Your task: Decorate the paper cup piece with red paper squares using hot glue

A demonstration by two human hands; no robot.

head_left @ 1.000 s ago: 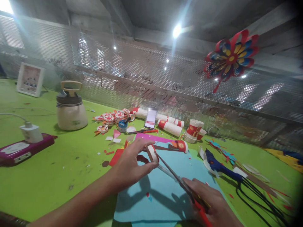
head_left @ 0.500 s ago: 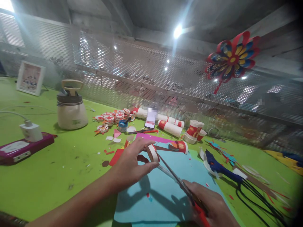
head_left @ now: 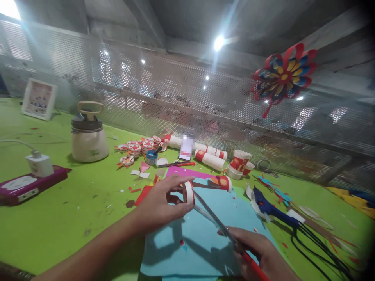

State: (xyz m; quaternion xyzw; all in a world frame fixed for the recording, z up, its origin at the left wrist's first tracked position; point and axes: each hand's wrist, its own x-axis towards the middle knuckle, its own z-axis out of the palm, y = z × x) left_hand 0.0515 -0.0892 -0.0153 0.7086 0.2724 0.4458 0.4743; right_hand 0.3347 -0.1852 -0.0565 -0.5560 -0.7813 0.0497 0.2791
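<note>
My left hand pinches a short white ring with red edges, a cut-down paper cup base, between thumb and fingers. In my right hand is a pair of scissors with red handles. The scissors' blades are parted, and their tips lie at the cup base's near rim. Whether the blades touch the paper I cannot tell. Below both hands lies a sheet of light blue paper with small red and blue scraps on it. A cut red-and-white paper cup rests just beyond the hands.
Several round red-and-white paper pieces, a blue jar, a phone and stacked paper cups stand farther back. A blue glue gun with black cable lies at right. A power strip and a spray bottle are at left.
My left hand has turned the cup base a little, so its side stands more upright, and shifted it slightly left. The scissors stay close to its rim with blades parted.
</note>
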